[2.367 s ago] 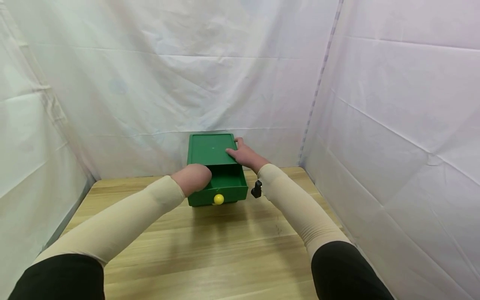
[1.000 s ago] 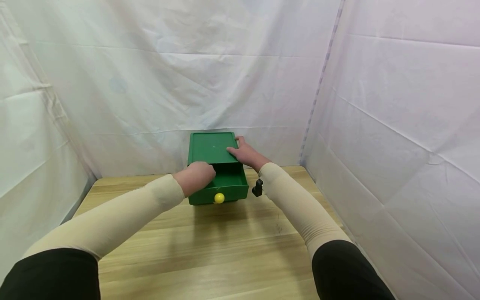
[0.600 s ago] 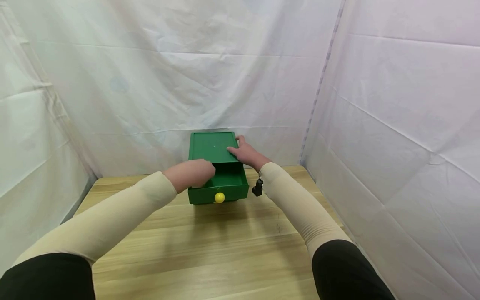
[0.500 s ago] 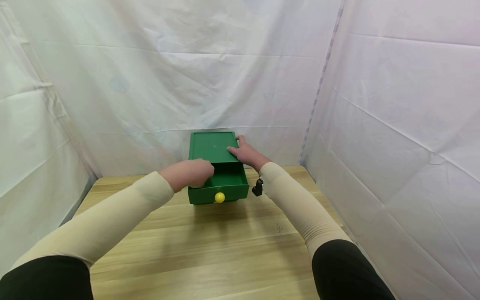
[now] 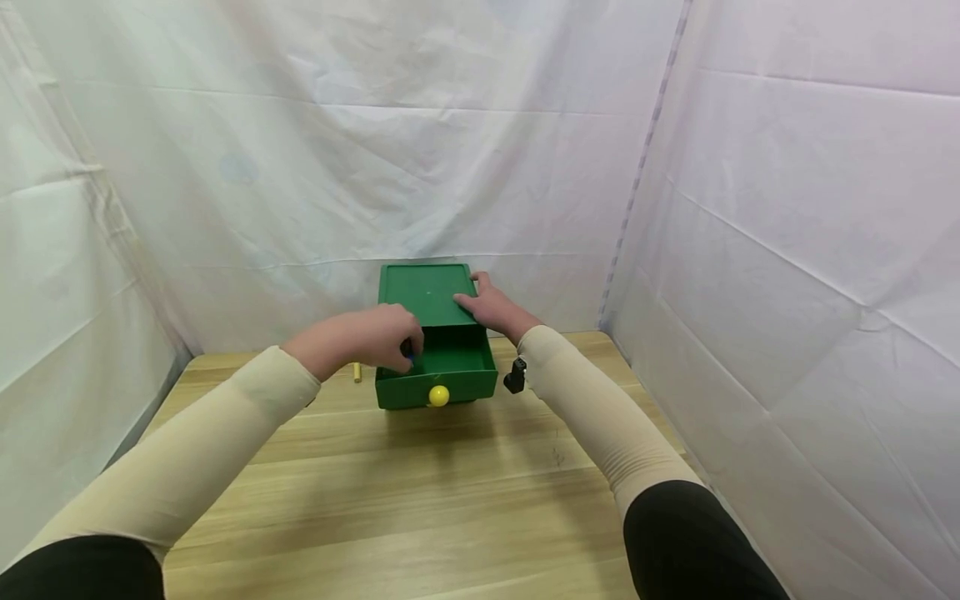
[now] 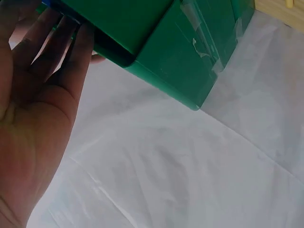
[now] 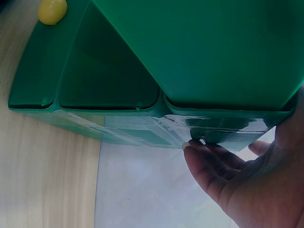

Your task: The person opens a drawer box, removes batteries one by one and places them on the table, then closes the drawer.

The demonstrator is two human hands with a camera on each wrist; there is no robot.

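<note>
A green plastic box [image 5: 427, 293] stands at the back of the table with its drawer [image 5: 468, 385] pulled out, a yellow round knob [image 5: 438, 396] on the front. Above the drawer's left side is my left hand [image 5: 375, 336], fingers bent downward, pinching a small dark-blue thing [image 5: 410, 360]. Most of that thing is hidden by the fingers, so its kind does not show. My right hand [image 5: 493, 308] holds the box's right side, thumb on the top; in the right wrist view its fingers [image 7: 204, 171] lie against the taped side wall.
On the wooden table [image 5: 420, 500], left of the drawer, lies a short yellow stick-like piece [image 5: 357, 372]. White cloth [image 5: 360, 183] hangs behind the box and along both sides. A small black piece [image 5: 515, 376] sits at the right sleeve's cuff.
My left hand has risen and drawn back left from inside the drawer, and something blue now shows at its fingers. The yellow piece has come into sight. The right hand stays on the box.
</note>
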